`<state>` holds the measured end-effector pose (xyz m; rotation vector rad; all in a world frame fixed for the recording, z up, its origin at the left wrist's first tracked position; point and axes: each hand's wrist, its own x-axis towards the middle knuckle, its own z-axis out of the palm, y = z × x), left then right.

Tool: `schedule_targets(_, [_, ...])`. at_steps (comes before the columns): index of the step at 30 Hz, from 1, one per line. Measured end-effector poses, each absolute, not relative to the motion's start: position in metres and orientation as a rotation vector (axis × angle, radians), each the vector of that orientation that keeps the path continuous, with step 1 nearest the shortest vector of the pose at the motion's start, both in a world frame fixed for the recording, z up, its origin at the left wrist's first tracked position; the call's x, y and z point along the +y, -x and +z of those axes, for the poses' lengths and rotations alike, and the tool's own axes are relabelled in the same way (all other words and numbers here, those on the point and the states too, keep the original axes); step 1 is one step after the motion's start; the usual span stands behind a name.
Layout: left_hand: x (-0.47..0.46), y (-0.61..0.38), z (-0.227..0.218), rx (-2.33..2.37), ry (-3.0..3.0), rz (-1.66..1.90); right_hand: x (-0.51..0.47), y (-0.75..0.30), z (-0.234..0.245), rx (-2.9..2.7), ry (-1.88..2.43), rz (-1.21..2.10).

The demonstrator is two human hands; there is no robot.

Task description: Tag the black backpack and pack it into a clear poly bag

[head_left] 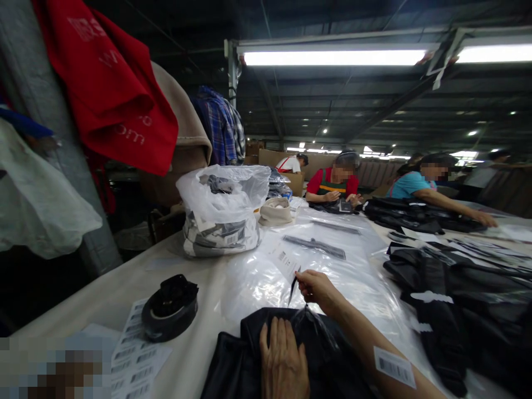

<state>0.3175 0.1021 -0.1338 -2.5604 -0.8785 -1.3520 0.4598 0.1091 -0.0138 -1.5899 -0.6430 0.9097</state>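
Note:
My left hand [282, 360] lies flat, fingers together, on a folded black garment [241, 360] at the near edge of the table. My right hand [318, 288] is raised just past the garment and pinches the edge of a clear plastic bag [316, 327] that stretches down over the dark cloth. A barcode sticker [394, 366] is stuck on my right forearm. A stack of clear plastic bags [266, 277] lies right behind my hands, with a barcode label [285, 260] on top.
A black tape roll [170, 307] and barcode sticker sheets [133, 354] lie at left. A stuffed plastic bag [222, 216] stands farther back. Black garments [457, 288] pile up at right. Other people [334, 183] work at the far end. Clothes [112, 83] hang at left.

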Motion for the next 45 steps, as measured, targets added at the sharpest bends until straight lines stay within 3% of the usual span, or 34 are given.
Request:
schedule_targets(13, [0.101,-0.316,-0.127,-1.021,2.679,-1.490,0.096,-0.461,-0.015,-0.835,1.512,0.959])
schedule_targets(20, [0.101,-0.307,-0.114,-1.087,2.879,-1.963,0.079,-0.444,-0.007,-0.822,1.467,0.772])
schedule_targets(23, [0.103,-0.303,-0.105,-1.382,3.055,-2.211,0.070,-0.436,-0.002,-0.817,1.427,0.738])
schedule_targets(26, [0.108,-0.301,-0.097,-1.708,3.017,-2.276,0.060,-0.431,0.000,-0.811,1.393,0.760])
schedule_targets(32, [0.112,-0.303,-0.091,-1.778,2.897,-2.494,0.033,-0.435,0.003,-1.020,1.397,0.808])
schedule_targets(38, [0.110,-0.294,-0.089,-1.351,2.885,-2.605,0.004,-0.442,0.008,-1.174,1.497,0.803])
schedule_targets(42, [0.110,-0.288,-0.094,-0.688,2.918,-2.358,-0.008,-0.441,-0.001,-1.094,1.485,0.835])
schedule_targets(45, [0.108,-0.289,-0.097,-0.534,2.827,-2.261,-0.012,-0.437,-0.008,-1.030,1.452,0.890])
